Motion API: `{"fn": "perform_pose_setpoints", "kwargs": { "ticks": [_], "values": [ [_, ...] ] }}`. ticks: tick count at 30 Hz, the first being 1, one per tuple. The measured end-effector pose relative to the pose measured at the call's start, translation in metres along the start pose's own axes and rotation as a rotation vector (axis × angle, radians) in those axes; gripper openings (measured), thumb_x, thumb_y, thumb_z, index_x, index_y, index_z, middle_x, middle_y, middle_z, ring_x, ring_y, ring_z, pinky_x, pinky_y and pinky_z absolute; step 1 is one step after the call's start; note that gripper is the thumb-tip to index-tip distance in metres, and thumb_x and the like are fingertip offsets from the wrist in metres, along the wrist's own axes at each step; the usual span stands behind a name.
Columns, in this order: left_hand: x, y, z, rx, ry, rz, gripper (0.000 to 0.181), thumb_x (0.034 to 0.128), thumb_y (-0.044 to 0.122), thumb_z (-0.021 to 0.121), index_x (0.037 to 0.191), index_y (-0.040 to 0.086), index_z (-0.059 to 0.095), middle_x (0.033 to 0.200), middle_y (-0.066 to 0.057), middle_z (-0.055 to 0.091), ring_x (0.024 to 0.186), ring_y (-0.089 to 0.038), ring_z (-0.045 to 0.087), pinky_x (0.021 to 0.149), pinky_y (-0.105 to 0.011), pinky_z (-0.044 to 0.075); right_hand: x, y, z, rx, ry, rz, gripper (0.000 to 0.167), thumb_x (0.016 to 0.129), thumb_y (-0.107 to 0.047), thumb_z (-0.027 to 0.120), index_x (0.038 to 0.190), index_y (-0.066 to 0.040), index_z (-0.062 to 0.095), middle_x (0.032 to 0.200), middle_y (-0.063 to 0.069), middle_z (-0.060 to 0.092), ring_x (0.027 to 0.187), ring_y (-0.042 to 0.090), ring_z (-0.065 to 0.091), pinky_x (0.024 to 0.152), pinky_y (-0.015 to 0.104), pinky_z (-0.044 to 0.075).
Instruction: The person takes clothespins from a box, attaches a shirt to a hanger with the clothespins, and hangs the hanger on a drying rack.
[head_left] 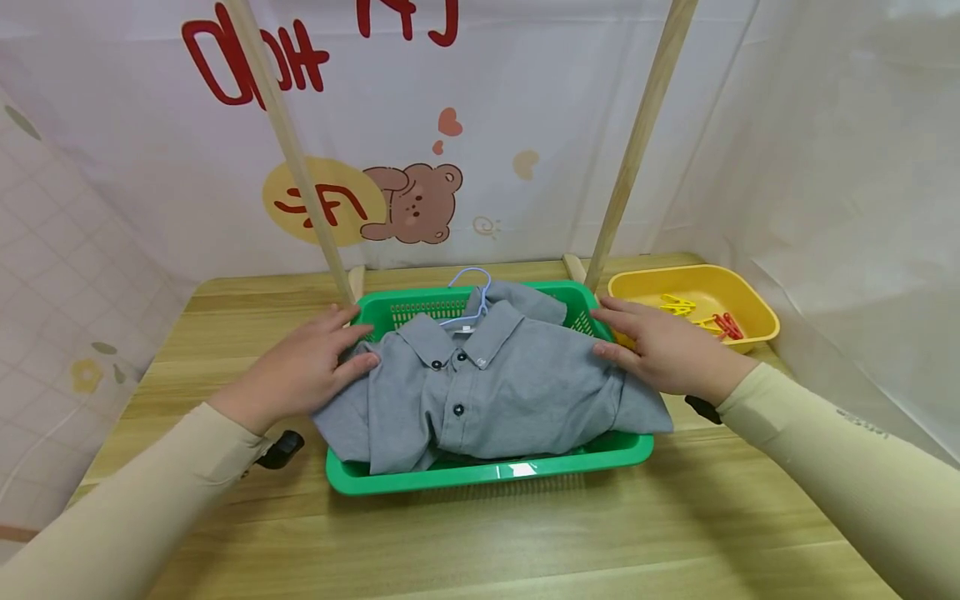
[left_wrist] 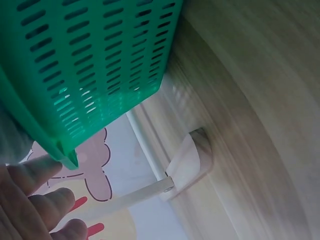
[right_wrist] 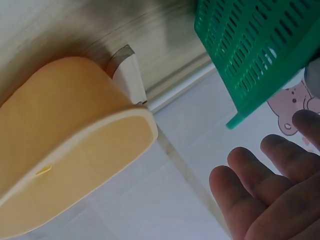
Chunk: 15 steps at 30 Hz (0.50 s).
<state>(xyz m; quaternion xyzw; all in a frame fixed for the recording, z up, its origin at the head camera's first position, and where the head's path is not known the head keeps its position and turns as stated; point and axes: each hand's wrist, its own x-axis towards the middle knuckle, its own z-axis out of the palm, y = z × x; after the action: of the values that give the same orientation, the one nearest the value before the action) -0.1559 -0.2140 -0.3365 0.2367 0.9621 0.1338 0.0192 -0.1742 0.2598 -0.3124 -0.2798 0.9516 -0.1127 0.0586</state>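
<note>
A grey buttoned shirt (head_left: 525,383) lies in a green basket (head_left: 487,475), its ends draped over the two sides. A pale blue hanger (head_left: 483,300) sticks up at its collar. My left hand (head_left: 303,367) is at the basket's left side, fingers extended, thumb on the shirt; in the left wrist view its fingers (left_wrist: 45,172) are at the rim of the basket (left_wrist: 90,60). My right hand (head_left: 667,346) is at the right side, fingers spread near the shirt and rim. In the right wrist view that hand (right_wrist: 280,195) has relaxed fingers beside the basket (right_wrist: 250,55).
A yellow tray (head_left: 761,321) with several yellow and red clips (head_left: 727,325) stands right of the basket. Two wooden poles (head_left: 288,142) rise behind the basket, on feet at the back of the wooden table (head_left: 480,550). A printed curtain (head_left: 555,108) hangs behind.
</note>
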Motion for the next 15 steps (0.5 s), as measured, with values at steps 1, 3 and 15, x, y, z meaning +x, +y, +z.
{"fn": "perform_pose_setpoints", "kwargs": {
  "ticks": [1,3,15],
  "values": [
    [0.0,0.0,0.001,0.001,-0.002,0.002,0.058,0.1074,0.042,0.059,0.15,0.002,0.056,0.166,-0.03,0.036,0.153,-0.058,0.029,0.123,-0.069,0.029,0.0,0.0,0.001,-0.002,0.0,-0.005,0.066,0.107,-0.044,0.06,0.157,-0.003,0.048,0.167,0.025,0.037,0.151,0.048,0.041,0.122,0.063,0.036],
    [0.001,0.0,0.002,0.002,-0.008,0.0,0.058,0.1073,0.042,0.059,0.15,0.003,0.057,0.167,-0.03,0.034,0.153,-0.059,0.029,0.123,-0.07,0.028,0.0,-0.001,0.002,0.0,0.003,-0.018,0.064,0.106,-0.043,0.061,0.155,-0.003,0.051,0.166,0.027,0.038,0.15,0.049,0.043,0.121,0.063,0.037],
    [0.002,0.002,0.008,0.001,-0.016,-0.012,0.053,0.1068,0.042,0.06,0.145,0.006,0.062,0.169,-0.029,0.031,0.155,-0.058,0.026,0.124,-0.07,0.026,0.001,-0.001,0.011,-0.003,0.014,-0.062,0.047,0.105,-0.034,0.066,0.143,-0.007,0.065,0.161,0.028,0.045,0.147,0.048,0.048,0.118,0.062,0.042]
  ]
}}
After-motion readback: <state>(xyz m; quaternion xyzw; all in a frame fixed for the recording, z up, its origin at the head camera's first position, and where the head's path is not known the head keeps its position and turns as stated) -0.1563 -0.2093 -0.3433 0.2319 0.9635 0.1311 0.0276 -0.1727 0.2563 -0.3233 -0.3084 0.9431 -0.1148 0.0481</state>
